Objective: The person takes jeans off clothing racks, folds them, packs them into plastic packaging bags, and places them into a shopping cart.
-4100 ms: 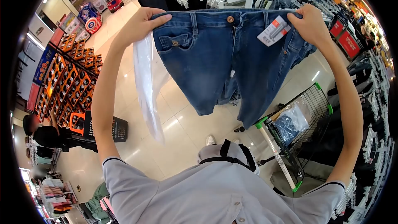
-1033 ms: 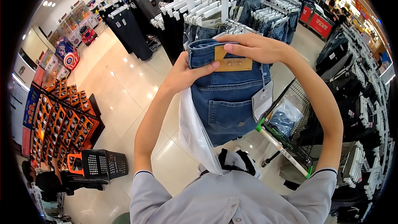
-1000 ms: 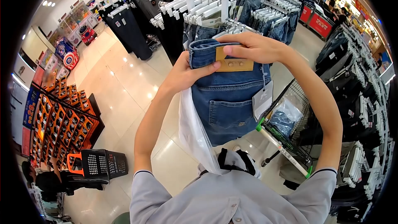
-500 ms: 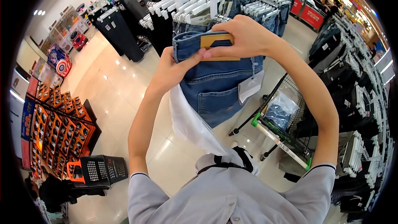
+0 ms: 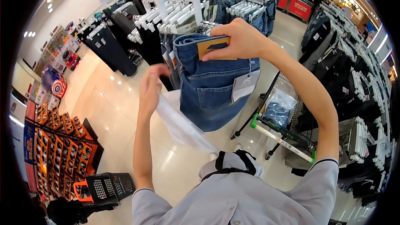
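Observation:
A folded pair of blue jeans [image 5: 208, 85] hangs in front of me, back pocket facing me. My right hand [image 5: 241, 39] is closed on its waistband, over a tan label [image 5: 207, 49]. A pale hang tag [image 5: 246, 86] dangles from a string on the jeans' right side. My left hand [image 5: 152, 85] is off the jeans, to their left, with fingers curled and slightly blurred. A whitish, translucent plastic bag [image 5: 181, 121] trails from this hand down toward my body; its gripped edge is mostly hidden.
A shopping cart [image 5: 283, 137] with bagged denim stands at right. Racks of trousers [image 5: 166, 21] are ahead, and another clothes rack [image 5: 350, 71] lines the right. At left are an orange display stand [image 5: 62, 146] and a black basket [image 5: 108, 187] with an orange handle.
My left hand has let go of the waistband and moved left and down, the plastic bag moving with it. My right hand keeps hold of the jeans. The view has shifted slightly.

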### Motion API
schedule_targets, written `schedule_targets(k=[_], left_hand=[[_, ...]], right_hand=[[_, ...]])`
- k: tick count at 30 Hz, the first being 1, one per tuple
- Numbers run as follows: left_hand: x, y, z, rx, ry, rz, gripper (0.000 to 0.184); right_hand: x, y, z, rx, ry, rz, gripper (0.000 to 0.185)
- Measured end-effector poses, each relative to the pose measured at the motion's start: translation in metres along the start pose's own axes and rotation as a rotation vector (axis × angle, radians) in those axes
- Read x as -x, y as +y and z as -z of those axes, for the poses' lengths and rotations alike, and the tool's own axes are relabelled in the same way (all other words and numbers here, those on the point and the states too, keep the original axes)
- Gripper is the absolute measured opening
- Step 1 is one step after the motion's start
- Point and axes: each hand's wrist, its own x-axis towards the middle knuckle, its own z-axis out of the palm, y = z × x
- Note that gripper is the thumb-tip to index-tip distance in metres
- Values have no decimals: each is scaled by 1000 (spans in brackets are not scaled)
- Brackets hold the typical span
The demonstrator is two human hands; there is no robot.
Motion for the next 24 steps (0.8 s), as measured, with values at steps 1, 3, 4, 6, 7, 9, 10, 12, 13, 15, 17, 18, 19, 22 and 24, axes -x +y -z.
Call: schedule_targets(k=[1,3,4,6,7,9,10,12,13,15,17,18,19,22,24], left_hand=[[7,-8,9,28,34,225,55],[25,-35,14,10,-68,355,68],[35,-54,15,-12,-154,483,80],[54,-101,11,144,-367,587,85],[63,-117,4,240,-455,681,85],[79,-134,-22,309,-505,794,86],[86,-145,-35,277,-537,806,88],[95,-167,-59,255,-545,826,90],[98,-177,-70,351,-597,906,94],[107,-196,-95,463,-635,986,100],[117,-215,-120,606,-826,1057,108],[124,-228,-132,616,-817,1057,108],[133,-244,-144,735,-809,1143,117],[159,-304,-174,1137,-729,1249,134],[182,-344,-185,1471,-595,1254,149]], right_hand=[[1,3,7,49,-3,-4,59],[3,11,17,121,49,11,59],[3,17,21,147,87,52,58],[4,26,30,239,99,106,50],[5,27,37,273,101,151,41],[6,26,51,307,96,188,37],[8,22,60,354,79,206,36],[10,24,77,432,123,242,33],[13,27,87,468,147,270,32],[22,33,108,540,217,266,32],[34,46,130,644,350,327,34],[46,54,139,606,406,223,35],[58,61,148,569,460,117,37],[71,48,182,841,649,164,35],[79,39,196,687,770,102,32]])
